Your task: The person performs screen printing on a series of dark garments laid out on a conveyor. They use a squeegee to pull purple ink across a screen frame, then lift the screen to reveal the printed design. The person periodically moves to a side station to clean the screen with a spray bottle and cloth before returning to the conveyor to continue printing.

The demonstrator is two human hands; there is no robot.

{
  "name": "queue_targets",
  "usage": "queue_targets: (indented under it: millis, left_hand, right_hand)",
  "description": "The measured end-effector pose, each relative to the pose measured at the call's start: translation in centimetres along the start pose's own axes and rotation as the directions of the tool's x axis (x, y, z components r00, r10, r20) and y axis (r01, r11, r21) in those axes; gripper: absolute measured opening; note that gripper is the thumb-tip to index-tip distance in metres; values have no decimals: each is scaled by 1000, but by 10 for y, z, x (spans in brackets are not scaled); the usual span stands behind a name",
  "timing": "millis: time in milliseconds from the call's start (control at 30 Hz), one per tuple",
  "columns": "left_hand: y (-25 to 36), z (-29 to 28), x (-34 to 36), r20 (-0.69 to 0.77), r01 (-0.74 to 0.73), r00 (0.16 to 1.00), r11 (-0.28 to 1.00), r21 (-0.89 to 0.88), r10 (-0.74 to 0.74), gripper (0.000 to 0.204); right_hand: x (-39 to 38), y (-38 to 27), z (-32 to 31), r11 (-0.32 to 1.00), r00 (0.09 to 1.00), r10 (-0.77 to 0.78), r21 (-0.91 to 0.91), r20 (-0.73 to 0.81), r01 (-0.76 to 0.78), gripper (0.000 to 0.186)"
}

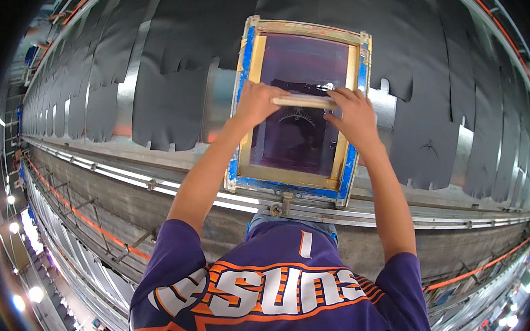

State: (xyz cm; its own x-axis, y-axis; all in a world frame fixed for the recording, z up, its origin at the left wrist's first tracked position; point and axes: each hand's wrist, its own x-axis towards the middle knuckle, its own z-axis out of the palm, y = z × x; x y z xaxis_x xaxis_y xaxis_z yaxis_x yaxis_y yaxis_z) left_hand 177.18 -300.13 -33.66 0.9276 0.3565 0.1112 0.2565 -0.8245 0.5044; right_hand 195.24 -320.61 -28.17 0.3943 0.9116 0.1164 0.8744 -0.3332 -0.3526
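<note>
A screen printing frame (313,30), edged with blue and tan tape, lies on the long table in front of me. Across its purple mesh (293,152) stretches a pale squeegee (305,102), held level at both ends. My left hand (258,106) is closed round the left end. Fingers of my right hand (356,115) grip the right end, the thumb beneath it. Wet, glossy dark ink (300,86) pools just beyond the squeegee. Nearer to me, a pale arched design (297,115) shows on the mesh. The squeegee's blade edge is hidden.
Dark fabric pieces (178,99) lie in rows along the table on both sides; one to the right bears a small dark print (429,147). Metal rails (371,217) run along the near table edge, with a bracket (287,203) at the frame.
</note>
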Motion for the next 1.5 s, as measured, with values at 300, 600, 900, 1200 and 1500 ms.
queue_targets:
  millis: [300,600,900,1200,1500]
  left_hand:
    - [33,38,-93,-49,67,997,996,64,-64,43]
    - [-2,1,-2,-103,-37,994,999,-4,37,36]
    - [32,41,-86,-45,87,995,995,49,-85,45]
    - [58,41,-143,-56,95,994,995,37,-93,55]
    - [56,35,-171,-85,160,983,987,-15,-160,59]
  right_hand:
    - [-99,-26,52,994,999,23,105,29,-26,41]
    - [-4,7,30,995,995,-61,75,-82,67,31]
    - [-95,-6,63,985,999,22,170,43,-29,44]
    - [-94,90,55,896,813,409,351,-414,-272,51]
    - [-41,75,54,794,783,514,541,-350,-279,21]
